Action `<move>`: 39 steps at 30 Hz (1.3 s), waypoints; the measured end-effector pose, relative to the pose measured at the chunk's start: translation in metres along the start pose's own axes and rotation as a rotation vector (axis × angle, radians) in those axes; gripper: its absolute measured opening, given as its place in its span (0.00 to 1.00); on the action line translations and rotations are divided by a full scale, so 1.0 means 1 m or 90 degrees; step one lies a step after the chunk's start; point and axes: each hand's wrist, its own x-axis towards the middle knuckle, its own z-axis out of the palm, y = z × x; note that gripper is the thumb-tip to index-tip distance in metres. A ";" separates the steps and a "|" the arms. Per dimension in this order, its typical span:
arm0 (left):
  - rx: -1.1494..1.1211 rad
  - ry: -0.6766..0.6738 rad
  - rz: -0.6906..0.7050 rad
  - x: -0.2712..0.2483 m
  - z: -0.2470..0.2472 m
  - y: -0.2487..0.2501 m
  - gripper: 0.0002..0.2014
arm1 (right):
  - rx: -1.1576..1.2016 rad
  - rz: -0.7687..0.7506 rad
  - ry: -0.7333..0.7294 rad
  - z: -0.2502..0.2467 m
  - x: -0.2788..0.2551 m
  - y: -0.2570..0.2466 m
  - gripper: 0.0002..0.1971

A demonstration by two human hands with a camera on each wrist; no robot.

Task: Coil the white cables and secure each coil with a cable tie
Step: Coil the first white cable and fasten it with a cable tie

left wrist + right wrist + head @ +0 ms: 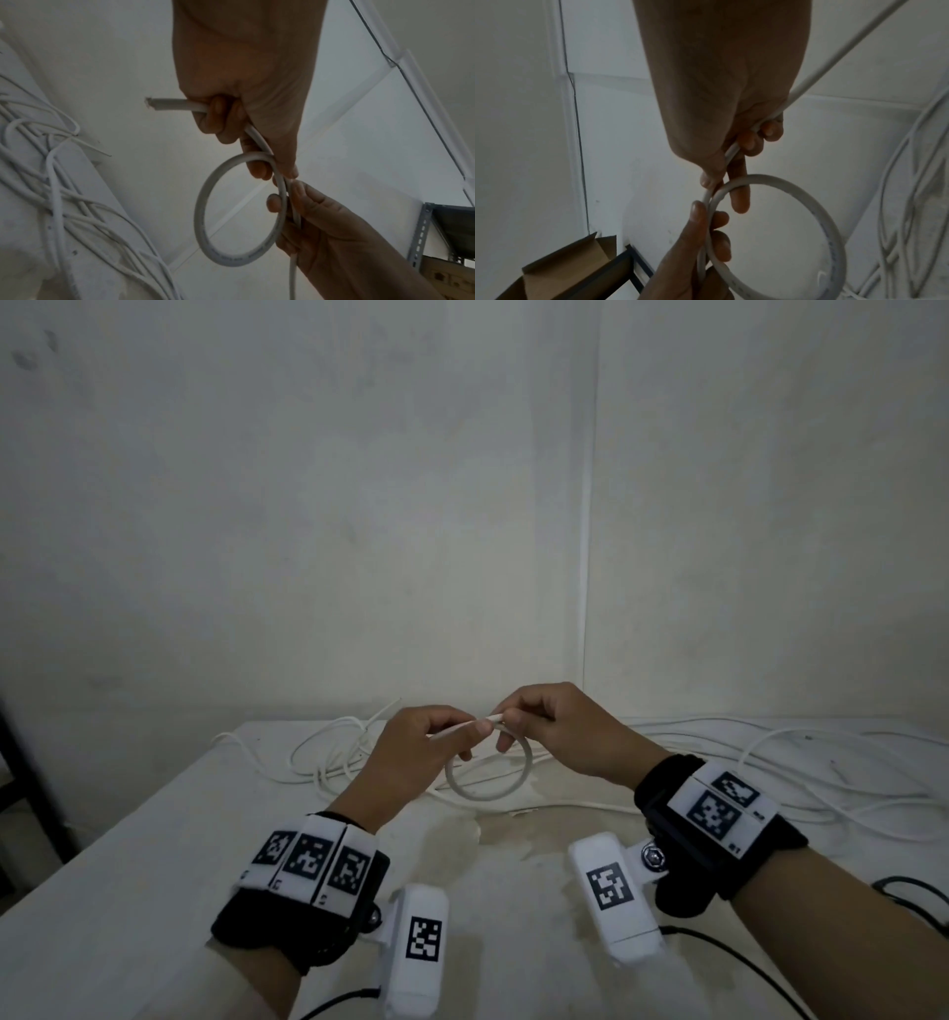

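Observation:
Both hands are raised over the white table (154, 865) with one white cable between them. My left hand (472, 731) grips the cable near its cut end (167, 104), which sticks out past the curled fingers. My right hand (508, 724) pinches the same cable right beside it, thumb against fingers. A single round loop (485, 797) hangs below the two hands, and it shows in the left wrist view as loop (201, 213) and in the right wrist view as loop (835, 237). The cable's long run (847, 50) trails off from the right hand. No cable tie is in view.
Loose white cables lie tangled at the back left of the table (328, 752) and spread across the back right (821, 762). A black frame (25, 788) stands left of the table, with a cardboard box (564, 270) by it. Black cords (914, 896) lie at the right edge.

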 end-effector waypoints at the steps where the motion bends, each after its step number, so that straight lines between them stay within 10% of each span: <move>1: 0.005 0.002 -0.003 0.000 0.000 0.001 0.06 | -0.001 0.004 0.007 0.000 0.000 0.000 0.11; 15: 0.082 0.042 -0.082 -0.005 -0.004 0.004 0.13 | -0.029 0.032 0.049 0.005 -0.001 0.005 0.09; 23: -0.095 -0.141 -0.246 -0.012 -0.025 0.008 0.12 | -0.020 0.080 0.078 0.000 -0.005 0.014 0.10; 32: -0.281 -0.075 -0.221 -0.017 -0.003 0.006 0.03 | 0.026 0.056 0.116 -0.001 -0.012 0.009 0.09; 39: -0.063 -0.048 -0.117 -0.016 0.008 0.003 0.05 | 0.051 0.084 0.105 -0.001 -0.015 0.009 0.09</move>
